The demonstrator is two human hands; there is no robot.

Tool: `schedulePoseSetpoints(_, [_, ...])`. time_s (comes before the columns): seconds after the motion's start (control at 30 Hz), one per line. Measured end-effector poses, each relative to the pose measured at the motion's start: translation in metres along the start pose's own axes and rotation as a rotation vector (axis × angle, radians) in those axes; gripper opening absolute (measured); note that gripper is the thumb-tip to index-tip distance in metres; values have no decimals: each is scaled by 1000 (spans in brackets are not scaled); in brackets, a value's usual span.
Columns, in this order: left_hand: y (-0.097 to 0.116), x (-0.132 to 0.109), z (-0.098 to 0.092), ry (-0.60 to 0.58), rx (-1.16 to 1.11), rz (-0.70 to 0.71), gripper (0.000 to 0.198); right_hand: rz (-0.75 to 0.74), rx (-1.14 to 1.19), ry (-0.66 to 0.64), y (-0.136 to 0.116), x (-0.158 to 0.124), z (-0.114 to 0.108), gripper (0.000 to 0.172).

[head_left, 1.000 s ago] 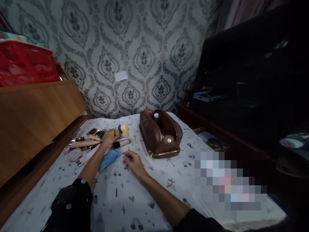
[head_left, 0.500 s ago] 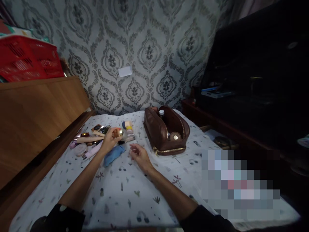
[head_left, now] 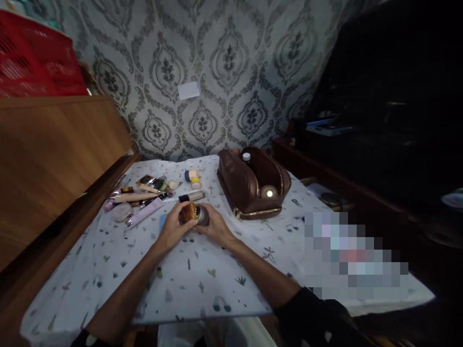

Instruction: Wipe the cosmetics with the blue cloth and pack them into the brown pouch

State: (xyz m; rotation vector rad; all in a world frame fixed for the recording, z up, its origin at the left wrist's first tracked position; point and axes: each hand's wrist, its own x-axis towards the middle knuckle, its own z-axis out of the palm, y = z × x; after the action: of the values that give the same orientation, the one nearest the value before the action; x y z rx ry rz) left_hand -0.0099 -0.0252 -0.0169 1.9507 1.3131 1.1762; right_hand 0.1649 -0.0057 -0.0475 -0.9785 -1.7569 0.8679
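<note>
Both hands meet over the middle of the patterned cloth [head_left: 188, 284]. My left hand [head_left: 172, 228] grips the gold cap end of a small cosmetic jar [head_left: 196, 214], and my right hand [head_left: 216, 226] holds its clear body from the other side. A blue cloth [head_left: 162, 222] lies partly hidden under my left hand. Behind the hands stands an open brown leather toiletry bag [head_left: 246, 185] with a white-capped bottle [head_left: 246, 157] and a round compact [head_left: 269, 193] inside.
Several cosmetics [head_left: 144, 197] lie scattered at the left: tubes, brushes, a pink compact, a sponge. A wooden headboard [head_left: 54, 154] runs along the left with a red basket [head_left: 32, 62] on top. Dark furniture [head_left: 379, 120] stands to the right.
My left hand lifted the jar from the pile of cosmetics and brought it toward me. My right hand rose off the cloth and closed on the jar's other side.
</note>
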Motion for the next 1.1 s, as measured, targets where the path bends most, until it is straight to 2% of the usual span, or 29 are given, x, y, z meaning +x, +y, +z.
schedulePoseSetpoints(0.17, [-3, -6, -3, -21, 201, 111, 48, -34, -89, -32, -1, -2, -2, 56])
schedulePoseSetpoints(0.27, [1, -6, -13, -56, 318, 209, 48, -38, -95, -38, -2, -3, -3, 57])
schedulePoseSetpoints(0.37, [1, -3, -25, -26, 417, 265, 36, 2, -118, -29, -3, -3, -4, 60])
schedulePoseSetpoints(0.47, [-11, -2, -33, -29, 497, 268, 30, 73, -138, -10, -5, -2, -4, 59])
schedulePoseSetpoints(0.57, [-27, -3, -34, -120, 557, 253, 31, 130, -128, 13, -7, -1, -4, 59])
schedulePoseSetpoints(0.63, [-34, -4, -32, -126, 555, 223, 30, 148, -126, 34, -9, -1, -5, 59])
schedulePoseSetpoints(0.7, [-34, -4, -31, -57, 518, 190, 25, 153, -131, 45, -11, -2, -5, 58])
schedulePoseSetpoints(0.83, [-17, -4, -25, 158, 395, 126, 24, 132, -140, 52, -12, -3, -4, 56])
schedulePoseSetpoints(0.9, [-5, -4, -16, 201, 365, 150, 27, 133, -139, 29, -13, -3, -4, 56])
schedulePoseSetpoints(1.03, [7, -3, 9, 45, 414, 321, 33, 143, -125, -21, -18, -6, -6, 54])
schedulePoseSetpoints(1.1, [8, 1, 17, 2, 460, 352, 34, 162, -123, -36, -20, -7, -6, 54])
